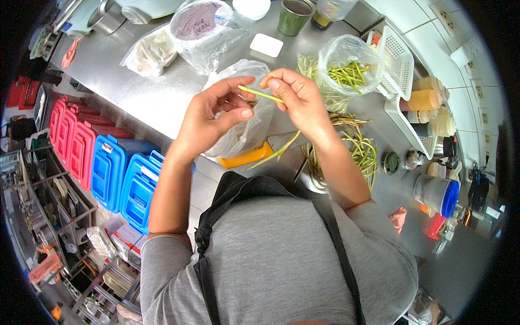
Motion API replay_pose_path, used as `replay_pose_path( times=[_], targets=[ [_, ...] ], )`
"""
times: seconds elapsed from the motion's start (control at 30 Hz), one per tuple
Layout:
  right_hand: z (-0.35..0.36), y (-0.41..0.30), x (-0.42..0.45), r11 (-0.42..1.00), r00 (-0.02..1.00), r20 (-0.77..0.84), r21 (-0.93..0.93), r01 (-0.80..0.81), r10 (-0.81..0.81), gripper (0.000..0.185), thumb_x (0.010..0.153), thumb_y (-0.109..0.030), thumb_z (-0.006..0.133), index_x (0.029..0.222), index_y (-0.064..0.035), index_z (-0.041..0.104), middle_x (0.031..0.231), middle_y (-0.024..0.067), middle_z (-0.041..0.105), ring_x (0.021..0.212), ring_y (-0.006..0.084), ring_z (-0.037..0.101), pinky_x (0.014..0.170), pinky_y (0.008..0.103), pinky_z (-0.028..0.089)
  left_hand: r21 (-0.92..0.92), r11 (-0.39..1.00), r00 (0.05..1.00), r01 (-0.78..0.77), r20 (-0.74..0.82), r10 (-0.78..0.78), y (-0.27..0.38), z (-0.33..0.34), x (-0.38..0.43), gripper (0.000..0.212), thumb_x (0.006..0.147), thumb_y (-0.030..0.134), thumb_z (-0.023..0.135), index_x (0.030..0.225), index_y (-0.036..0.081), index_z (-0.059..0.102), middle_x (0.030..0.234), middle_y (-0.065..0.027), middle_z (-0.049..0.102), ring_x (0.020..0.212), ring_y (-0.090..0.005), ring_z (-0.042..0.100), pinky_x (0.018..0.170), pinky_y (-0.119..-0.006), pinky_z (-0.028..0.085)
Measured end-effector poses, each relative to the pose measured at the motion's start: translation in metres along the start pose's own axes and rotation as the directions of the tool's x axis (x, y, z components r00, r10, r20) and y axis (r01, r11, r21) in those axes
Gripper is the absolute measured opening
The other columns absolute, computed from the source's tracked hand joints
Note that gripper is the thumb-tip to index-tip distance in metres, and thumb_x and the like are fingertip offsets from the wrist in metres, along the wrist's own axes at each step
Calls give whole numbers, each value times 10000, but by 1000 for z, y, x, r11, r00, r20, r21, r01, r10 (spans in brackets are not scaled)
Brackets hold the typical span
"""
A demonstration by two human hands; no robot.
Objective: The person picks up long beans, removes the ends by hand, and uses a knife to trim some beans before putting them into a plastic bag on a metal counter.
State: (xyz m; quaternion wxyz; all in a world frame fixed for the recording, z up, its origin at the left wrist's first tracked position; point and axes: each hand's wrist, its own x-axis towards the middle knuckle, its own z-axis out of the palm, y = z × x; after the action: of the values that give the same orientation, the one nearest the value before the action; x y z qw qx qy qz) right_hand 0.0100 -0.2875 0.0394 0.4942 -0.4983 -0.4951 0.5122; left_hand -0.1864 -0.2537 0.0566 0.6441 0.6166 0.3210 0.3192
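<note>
My right hand (pixel 298 95) pinches a short green stem (pixel 262 94), possibly a garlic scape, between thumb and fingers. At the stem's far tip, my left hand (pixel 219 109) has its thumb and fingers apart; whether a fingertip touches the stem I cannot tell. Below both hands lies a clear plastic bag (pixel 239 140) with something brownish near its mouth. A longer green stem (pixel 280 151) trails beneath my right hand; its upper end is hidden. Long uncut stems (pixel 363 156) are heaped beside my right forearm. Cut green pieces (pixel 349 76) fill an open plastic bag (pixel 329 53) beyond my right hand.
A yellow tool handle (pixel 248 156) lies at the steel counter's (pixel 150 97) near edge. White baskets (pixel 400 61) and sauce bottles (pixel 422 99) line the tiled wall. Bagged tubs (pixel 199 22) and a green cup (pixel 295 18) stand at the back. Blue bins (pixel 106 174) are left, below counter level.
</note>
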Motion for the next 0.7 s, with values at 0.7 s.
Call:
replay_pose_path(
  times=[0.7],
  targets=[
    [57, -3, -26, 937, 957, -54, -225, 266, -285, 106, 828, -35, 690, 932, -13, 687, 815, 34, 652, 686, 62, 566, 609, 214, 453, 648, 750, 971, -134, -66, 230, -28, -24, -45, 221, 738, -14, 692, 931, 93, 677, 803, -59, 665, 813, -244, 582, 782, -360, 463]
  ],
)
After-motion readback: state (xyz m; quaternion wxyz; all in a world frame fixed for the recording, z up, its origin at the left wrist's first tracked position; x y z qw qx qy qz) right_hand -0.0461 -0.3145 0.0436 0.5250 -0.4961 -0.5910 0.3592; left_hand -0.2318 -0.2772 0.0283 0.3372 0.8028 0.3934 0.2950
